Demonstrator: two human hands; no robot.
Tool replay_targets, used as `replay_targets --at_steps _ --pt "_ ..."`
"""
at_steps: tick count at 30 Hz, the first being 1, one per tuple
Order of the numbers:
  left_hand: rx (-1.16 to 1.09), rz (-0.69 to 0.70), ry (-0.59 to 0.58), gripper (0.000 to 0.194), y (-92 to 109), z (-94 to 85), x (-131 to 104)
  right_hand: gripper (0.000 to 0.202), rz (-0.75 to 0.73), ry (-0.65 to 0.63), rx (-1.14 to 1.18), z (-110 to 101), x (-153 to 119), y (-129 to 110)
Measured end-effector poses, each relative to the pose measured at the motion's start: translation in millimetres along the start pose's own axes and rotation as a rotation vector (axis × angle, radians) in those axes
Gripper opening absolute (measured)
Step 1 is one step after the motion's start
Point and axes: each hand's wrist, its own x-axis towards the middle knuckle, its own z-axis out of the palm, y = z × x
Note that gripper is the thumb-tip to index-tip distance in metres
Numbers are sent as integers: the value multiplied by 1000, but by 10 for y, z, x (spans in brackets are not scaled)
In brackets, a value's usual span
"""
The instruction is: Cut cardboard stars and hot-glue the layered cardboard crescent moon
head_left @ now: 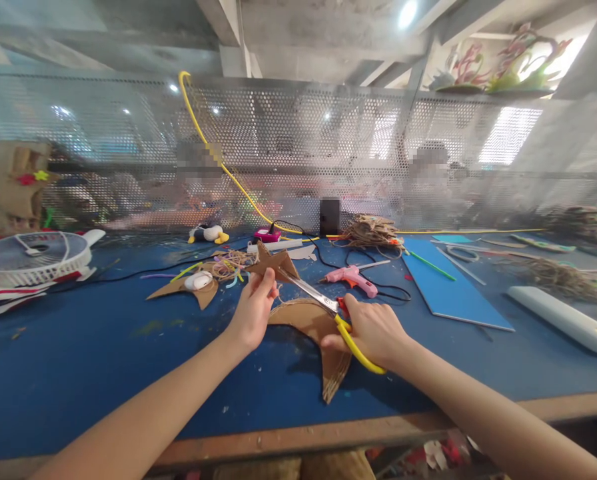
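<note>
Between its thumb and fingers, my left hand (253,310) pinches a small piece of brown cardboard (270,262) cut in a star-like shape. My right hand (373,327) grips a pair of scissors (321,294) with yellow and red handles. The blades point up and left and meet the cardboard's right side; how far apart they are is hard to see. Below the hands a larger curved cardboard piece (311,321) lies on the blue tabletop (188,373). A pink glue gun (352,279) lies just beyond my right hand.
Cardboard scrap (207,293) with a white roundish object (198,280) lies left. A white fan (36,260) stands farther left. On the right are a blue board (448,287) and a long white object (563,317). A perforated screen (288,147) backs the table, with a twine bundle (371,231) before it.
</note>
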Motion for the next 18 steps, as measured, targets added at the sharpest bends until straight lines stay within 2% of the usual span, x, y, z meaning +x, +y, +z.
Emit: replay_targets --at_steps 4,8,9,11,13,15,18 --pt "-58 -18 -3 55 4 20 -20 75 -17 29 23 19 -4 16" --pt "-224 -63 111 48 201 -39 133 67 -36 13 13 21 -1 49" --pt "-245 -45 151 45 265 -72 200 65 -38 12 11 24 3 61" --pt "-233 80 258 44 357 -142 328 59 -21 27 42 40 17 88" --pt "-146 143 316 46 363 -198 403 52 19 70 158 72 40 114" --pt "-34 125 278 47 283 -221 390 47 67 141 372 114 73 135" --pt "170 76 48 43 115 -177 220 43 118 269 790 161 123 140"
